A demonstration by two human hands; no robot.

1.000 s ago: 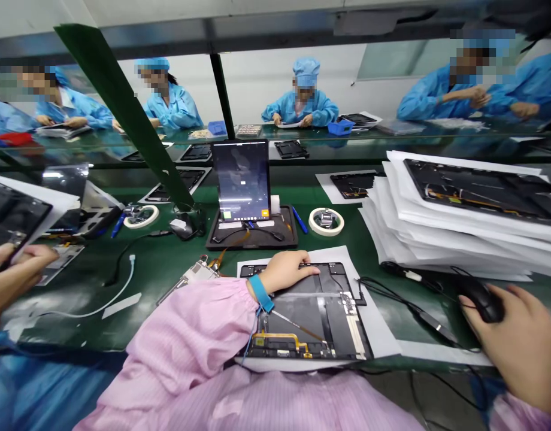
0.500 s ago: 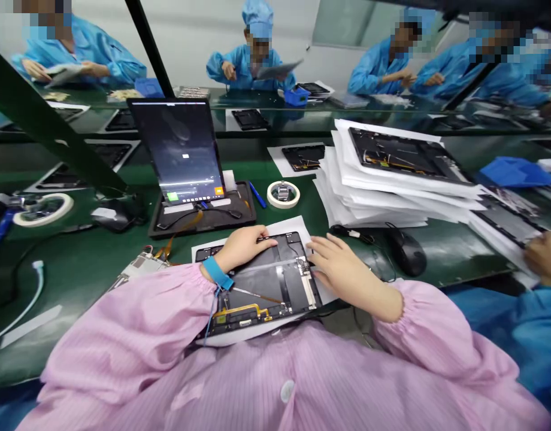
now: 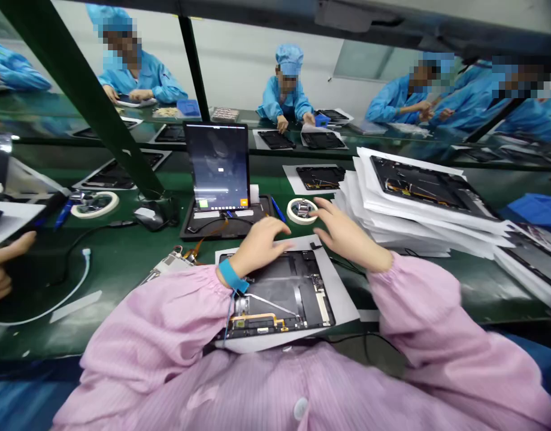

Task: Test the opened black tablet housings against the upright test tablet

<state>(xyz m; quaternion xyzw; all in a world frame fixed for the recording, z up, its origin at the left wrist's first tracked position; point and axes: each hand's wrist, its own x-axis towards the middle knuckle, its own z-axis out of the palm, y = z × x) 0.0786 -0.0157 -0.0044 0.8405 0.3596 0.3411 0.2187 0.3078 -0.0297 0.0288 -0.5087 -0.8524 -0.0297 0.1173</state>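
An opened tablet housing with thin cables and orange flex strips lies on white paper before me. My left hand, with a blue band at the wrist, hovers over the housing's far edge. Its fingers are curved, thumb apart, and nothing shows in them. Beyond the housing's far right corner, my right hand stretches out with spread fingers. Its fingertips come close to a white tape roll with a small metallic piece inside; I cannot tell whether they touch.
Behind the housing a lit tablet screen stands on a black tray, beside a blue pen. At right rises a paper stack topped by another housing. A co-worker's hand shows at left.
My right hand has moved from the housing's right side up toward the tape roll. My left hand stays near the far edge. The view has shifted, and a co-worker's hand has appeared at left.
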